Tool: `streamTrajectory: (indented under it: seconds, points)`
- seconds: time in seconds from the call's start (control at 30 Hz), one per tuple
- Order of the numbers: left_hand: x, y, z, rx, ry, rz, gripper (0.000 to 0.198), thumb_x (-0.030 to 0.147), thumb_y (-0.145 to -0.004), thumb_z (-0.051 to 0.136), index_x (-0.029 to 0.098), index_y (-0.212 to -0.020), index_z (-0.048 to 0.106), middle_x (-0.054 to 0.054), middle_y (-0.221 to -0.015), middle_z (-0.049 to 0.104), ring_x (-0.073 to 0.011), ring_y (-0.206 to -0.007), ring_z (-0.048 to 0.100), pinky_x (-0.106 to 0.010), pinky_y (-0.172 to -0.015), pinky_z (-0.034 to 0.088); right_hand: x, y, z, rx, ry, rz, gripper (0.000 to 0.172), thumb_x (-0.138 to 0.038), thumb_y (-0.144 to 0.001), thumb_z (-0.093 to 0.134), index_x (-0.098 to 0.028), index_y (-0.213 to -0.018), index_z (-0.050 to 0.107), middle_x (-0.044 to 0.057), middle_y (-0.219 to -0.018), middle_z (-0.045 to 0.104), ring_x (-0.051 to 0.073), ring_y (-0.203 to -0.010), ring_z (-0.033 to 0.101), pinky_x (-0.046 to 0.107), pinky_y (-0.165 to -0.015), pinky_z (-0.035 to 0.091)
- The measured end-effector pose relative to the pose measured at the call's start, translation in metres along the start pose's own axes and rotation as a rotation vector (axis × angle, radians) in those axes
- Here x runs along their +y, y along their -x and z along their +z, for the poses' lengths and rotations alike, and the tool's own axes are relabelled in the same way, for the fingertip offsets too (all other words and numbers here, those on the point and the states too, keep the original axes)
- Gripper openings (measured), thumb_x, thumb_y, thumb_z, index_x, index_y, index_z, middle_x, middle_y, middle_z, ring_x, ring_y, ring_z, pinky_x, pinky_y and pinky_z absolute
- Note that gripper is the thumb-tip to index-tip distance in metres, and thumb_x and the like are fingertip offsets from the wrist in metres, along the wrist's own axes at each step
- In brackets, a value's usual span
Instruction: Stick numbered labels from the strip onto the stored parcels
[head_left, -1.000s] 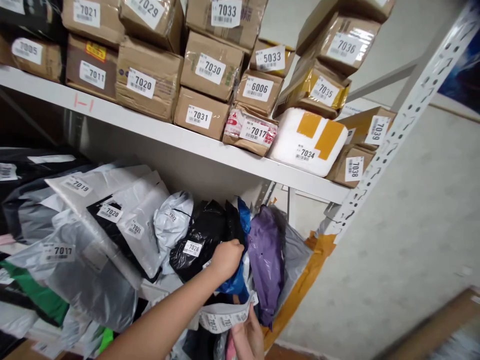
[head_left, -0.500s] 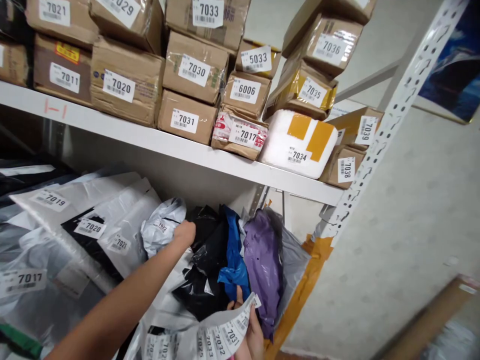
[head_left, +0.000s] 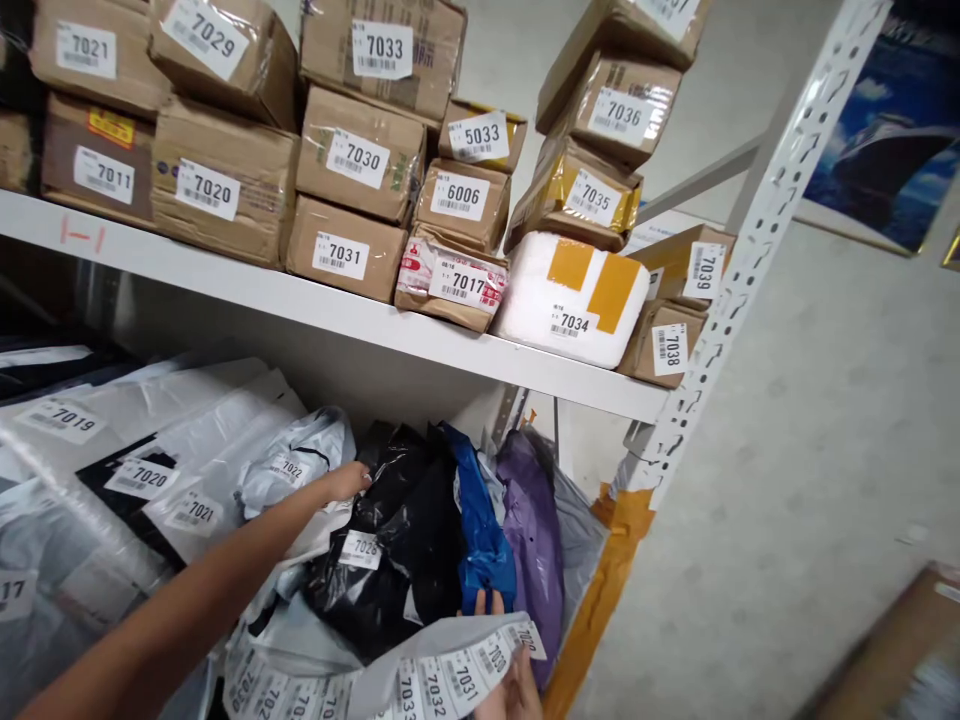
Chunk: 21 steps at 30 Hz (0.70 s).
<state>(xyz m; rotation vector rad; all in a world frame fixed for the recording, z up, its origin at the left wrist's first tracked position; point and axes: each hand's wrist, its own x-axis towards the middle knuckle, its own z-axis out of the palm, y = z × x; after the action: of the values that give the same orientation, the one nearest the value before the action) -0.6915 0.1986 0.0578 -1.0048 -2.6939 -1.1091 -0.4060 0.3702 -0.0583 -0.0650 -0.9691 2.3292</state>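
Blk bag point(head_left: 420, 500) has shifted vs 0.5 s ago: its 7028 label point(head_left: 361, 550), out of sight then, now faces out. L hand point(head_left: 347, 482) is at bag's upper L edge, fingers bunched together, tips partly hidden; can't tell if clamped on it. R hand point(head_left: 514, 690) is clamped on label strip point(head_left: 450, 680), thumb in front, other fingers behind, w/ tips poking above it by blue bag point(head_left: 480, 530). Blk bag sits below shelf board point(head_left: 300, 310), btwn wht bag 7022 point(head_left: 300, 440) & blue bag; purple bag point(head_left: 534, 530) just R.
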Motion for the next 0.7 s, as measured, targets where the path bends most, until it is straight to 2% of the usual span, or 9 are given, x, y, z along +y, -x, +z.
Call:
streamTrajectory:
  seconds: [0.13,0.23,0.33,0.4,0.47,0.53,0.57,0.63,0.7]
  points:
    - [0.003,0.027,0.003,-0.041,0.065,0.073,0.028,0.037,-0.082,0.048,0.019,-0.063,0.057,0.003,-0.063,0.062,-0.0167,-0.072,0.063,-0.026,-0.067,0.046,0.006,-0.01,0.003,0.057,-0.068,-0.079,0.05,-0.064,-0.068,0.066,-0.029,-0.103,0.07,0.008,-0.119,0.067,0.028,-0.117,0.057,0.051,-0.106,0.038]
    - [0.009,0.049,-0.006,-0.021,-0.011,0.039,0.023,0.036,-0.072,0.056,0.02,-0.055,0.054,-0.002,-0.063,0.065,-0.023,-0.075,0.064,-0.029,-0.069,0.046,0.002,-0.01,0.01,0.057,-0.123,-0.107,0.046,-0.062,-0.068,0.066,-0.032,-0.103,0.069,0.004,-0.123,0.065,0.025,-0.114,0.059,0.051,-0.108,0.037]
    - [0.031,0.071,-0.023,0.08,-0.139,-0.029,0.017,0.035,-0.07,0.059,0.019,-0.063,0.058,-0.013,-0.074,0.068,-0.0331,-0.084,0.064,-0.039,-0.075,0.044,-0.01,-0.006,0.02,0.048,-0.179,-0.104,0.043,-0.058,-0.073,0.065,-0.032,-0.107,0.068,0.002,-0.125,0.064,0.024,-0.117,0.057,0.051,-0.11,0.033]
    - [0.056,0.085,-0.03,0.109,-0.177,0.014,0.031,0.046,-0.08,0.049,0.018,-0.074,0.061,-0.016,-0.082,0.068,-0.0345,-0.087,0.064,-0.041,-0.075,0.043,-0.016,-0.004,0.027,0.07,-0.21,-0.143,0.039,-0.054,-0.075,0.065,-0.032,-0.108,0.068,0.001,-0.127,0.063,0.023,-0.119,0.055,0.051,-0.111,0.031]
    - [0.082,0.094,-0.027,0.038,-0.154,0.104,0.048,0.06,-0.084,0.034,0.02,-0.077,0.06,-0.013,-0.078,0.069,-0.0314,-0.082,0.065,-0.037,-0.072,0.043,-0.02,-0.003,0.032,0.092,-0.217,-0.162,0.037,-0.051,-0.074,0.067,-0.032,-0.106,0.068,-0.001,-0.127,0.063,0.022,-0.119,0.055,0.05,-0.111,0.033]
    - [0.103,0.096,-0.018,-0.055,-0.107,0.149,0.052,0.066,-0.082,0.035,0.02,-0.087,0.059,-0.01,-0.074,0.068,-0.0292,-0.08,0.066,-0.033,-0.069,0.043,-0.021,-0.002,0.035,0.082,-0.2,-0.109,0.041,-0.049,-0.069,0.073,-0.03,-0.105,0.069,0.0,-0.123,0.065,0.021,-0.115,0.058,0.046,-0.107,0.038]
    - [0.11,0.094,-0.012,-0.098,-0.09,0.16,0.048,0.063,-0.079,0.044,0.019,-0.094,0.057,-0.008,-0.074,0.067,-0.0282,-0.08,0.065,-0.031,-0.067,0.042,-0.021,-0.001,0.037,0.071,-0.186,-0.066,0.044,-0.047,-0.066,0.076,-0.028,-0.105,0.069,0.001,-0.12,0.067,0.02,-0.112,0.06,0.043,-0.105,0.041]
    - [0.113,0.086,-0.003,-0.195,-0.078,0.195,0.044,0.042,-0.068,0.065,0.019,-0.102,0.051,-0.003,-0.074,0.063,-0.0243,-0.076,0.063,-0.027,-0.062,0.04,-0.02,0.003,0.038,0.063,-0.148,0.001,0.049,-0.044,-0.06,0.081,-0.026,-0.104,0.07,0.003,-0.111,0.071,0.018,-0.104,0.063,0.037,-0.098,0.047]
    - [0.107,0.077,0.0,-0.334,-0.066,0.268,0.047,0.019,-0.055,0.068,0.021,-0.098,0.049,0.005,-0.066,0.055,-0.018,-0.064,0.057,-0.023,-0.054,0.036,-0.017,0.009,0.04,0.091,-0.073,0.014,0.046,-0.043,-0.056,0.084,-0.025,-0.097,0.072,0.003,-0.1,0.074,0.015,-0.095,0.066,0.028,-0.089,0.05]
